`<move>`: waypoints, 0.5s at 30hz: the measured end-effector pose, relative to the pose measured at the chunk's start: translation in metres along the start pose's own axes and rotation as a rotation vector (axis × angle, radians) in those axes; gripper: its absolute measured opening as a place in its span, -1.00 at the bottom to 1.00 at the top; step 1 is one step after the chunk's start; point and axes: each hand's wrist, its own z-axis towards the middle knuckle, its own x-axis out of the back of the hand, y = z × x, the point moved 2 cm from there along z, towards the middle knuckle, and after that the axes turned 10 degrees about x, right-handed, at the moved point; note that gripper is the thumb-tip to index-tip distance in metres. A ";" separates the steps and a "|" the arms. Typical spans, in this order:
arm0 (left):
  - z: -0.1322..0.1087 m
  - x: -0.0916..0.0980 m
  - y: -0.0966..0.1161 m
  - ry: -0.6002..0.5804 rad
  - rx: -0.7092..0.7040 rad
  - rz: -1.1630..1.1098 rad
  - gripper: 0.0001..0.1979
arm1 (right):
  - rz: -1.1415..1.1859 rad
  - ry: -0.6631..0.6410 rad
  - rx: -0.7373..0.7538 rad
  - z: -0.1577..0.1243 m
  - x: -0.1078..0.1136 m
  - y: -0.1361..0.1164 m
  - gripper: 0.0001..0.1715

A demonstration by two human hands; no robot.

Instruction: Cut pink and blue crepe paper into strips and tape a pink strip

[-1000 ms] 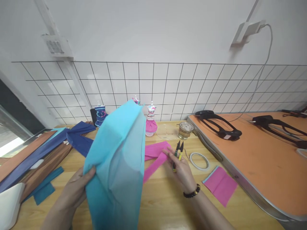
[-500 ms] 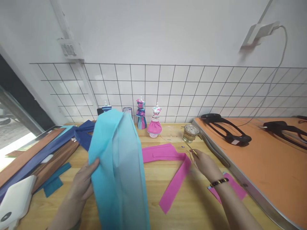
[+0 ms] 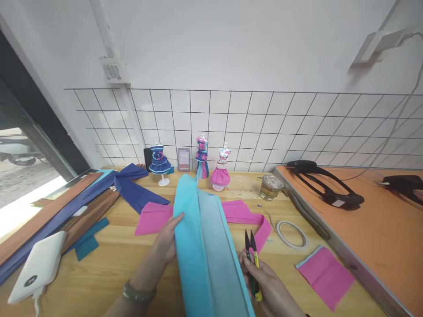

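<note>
A long folded sheet of light blue paper point(image 3: 201, 246) lies lengthwise on the wooden table point(image 3: 109, 273), running toward me. My left hand point(image 3: 167, 242) rests on its left edge, fingers pressed against the fold. My right hand point(image 3: 269, 288) is at the sheet's right edge and grips small black and yellow snips point(image 3: 251, 259), blades pointing away from me. Pink paper point(image 3: 153, 218) lies under the blue sheet, and a pink strip point(image 3: 261, 231) curls out on the right.
Three small dress forms point(image 3: 160, 163) with paper dresses stand by the tiled wall. A glass jar point(image 3: 270, 187), a tape ring point(image 3: 291, 234), a pink square point(image 3: 325, 276), a white power bank point(image 3: 38, 266), dark blue and brown sheets point(image 3: 66, 207) and an orange board point(image 3: 370, 220) surround the work.
The blue sheet came down from upright in my left hand to lying on the table. My right hand moved from the pink strip back to the sheet's right edge with the snips.
</note>
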 end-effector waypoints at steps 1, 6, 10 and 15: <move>0.004 0.002 -0.006 0.011 0.025 -0.026 -0.78 | -0.023 0.025 -0.003 -0.002 0.004 0.000 -0.57; 0.011 0.015 -0.034 0.088 0.139 -0.083 -0.76 | -0.150 0.023 -0.070 -0.015 0.009 0.007 -0.47; 0.005 0.015 -0.037 0.074 0.193 -0.095 -0.70 | -0.122 -0.071 0.007 -0.021 0.005 0.014 -0.41; -0.006 -0.002 -0.010 0.057 0.125 -0.101 -0.65 | -0.415 -0.042 0.215 -0.013 -0.002 0.008 -0.50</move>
